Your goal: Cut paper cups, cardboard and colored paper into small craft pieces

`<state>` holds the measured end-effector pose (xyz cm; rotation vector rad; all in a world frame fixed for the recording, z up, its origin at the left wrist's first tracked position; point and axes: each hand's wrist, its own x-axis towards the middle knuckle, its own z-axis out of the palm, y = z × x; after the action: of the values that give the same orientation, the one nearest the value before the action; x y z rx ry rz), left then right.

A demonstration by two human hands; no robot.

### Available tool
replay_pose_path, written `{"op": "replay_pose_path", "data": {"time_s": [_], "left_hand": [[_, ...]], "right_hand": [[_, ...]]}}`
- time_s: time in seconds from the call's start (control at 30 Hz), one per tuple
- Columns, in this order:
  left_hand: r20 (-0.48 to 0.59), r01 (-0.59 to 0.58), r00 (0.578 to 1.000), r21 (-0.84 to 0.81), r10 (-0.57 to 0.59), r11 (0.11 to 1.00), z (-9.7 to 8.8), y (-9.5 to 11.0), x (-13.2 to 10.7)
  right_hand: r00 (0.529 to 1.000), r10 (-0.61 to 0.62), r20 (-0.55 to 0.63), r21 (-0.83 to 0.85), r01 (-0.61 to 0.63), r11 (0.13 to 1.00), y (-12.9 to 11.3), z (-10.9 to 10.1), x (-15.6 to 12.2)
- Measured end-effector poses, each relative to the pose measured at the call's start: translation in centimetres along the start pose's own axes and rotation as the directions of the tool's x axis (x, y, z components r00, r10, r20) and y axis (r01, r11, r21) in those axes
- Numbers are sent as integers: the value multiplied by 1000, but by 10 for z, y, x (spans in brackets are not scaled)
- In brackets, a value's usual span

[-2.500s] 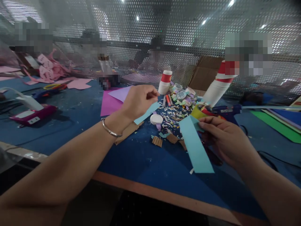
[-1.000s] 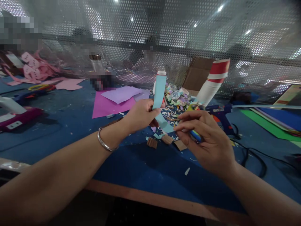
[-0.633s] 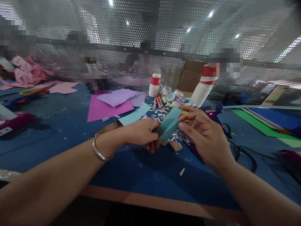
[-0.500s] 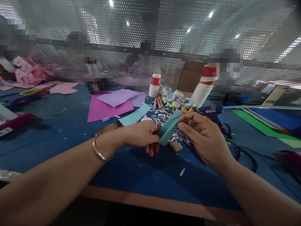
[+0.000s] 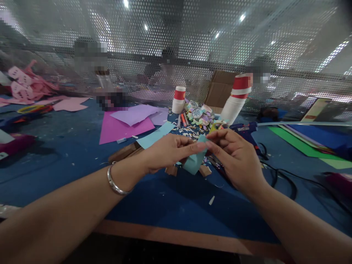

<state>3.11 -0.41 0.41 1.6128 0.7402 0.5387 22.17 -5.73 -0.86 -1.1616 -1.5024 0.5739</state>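
Between my two hands is a folded strip of teal paper (image 5: 194, 163), held above the blue table. My left hand (image 5: 176, 150), with a silver bangle at its wrist, has its thumb pressed on the strip near the upper end; its other fingers are partly hidden behind. My right hand (image 5: 233, 154) pinches the same end between thumb and forefinger. Small brown cardboard pieces (image 5: 205, 170) lie just below the strip. Past the hands, paper scraps (image 5: 189, 131) are scattered, and a light blue sheet (image 5: 155, 135) lies behind my left hand.
Behind stand stacked paper cups (image 5: 178, 106), a leaning cup stack (image 5: 233, 106) and paper flower-like pieces (image 5: 197, 113). A dark blue glue gun (image 5: 246, 130) with a black cable is at right, near coloured sheets (image 5: 305, 145). Purple paper (image 5: 125, 130) lies left, before a perforated metal screen (image 5: 192, 47).
My left thumb has moved up and right along the teal strip to meet the right fingertips. The strip now hangs lower end down, its broad face turned towards me.
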Motion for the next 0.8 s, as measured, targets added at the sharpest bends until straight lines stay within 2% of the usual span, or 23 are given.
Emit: {"op": "replay_pose_path", "data": {"time_s": [0.37,0.63,0.8], "left_hand": [[-14,-43,999,214,47,976,5,1,-2],[18,-67,998,200,65,978,7,3,-3],[-18,-69,997,271,77,960,5,4,-2]], "right_hand": [[999,13,35,0,-13,1000,0,-2,-1],[998,9,65,7,-10,1000,1,-2,-1],[998,-6,55,36,4,999,2,-2,0]]}}
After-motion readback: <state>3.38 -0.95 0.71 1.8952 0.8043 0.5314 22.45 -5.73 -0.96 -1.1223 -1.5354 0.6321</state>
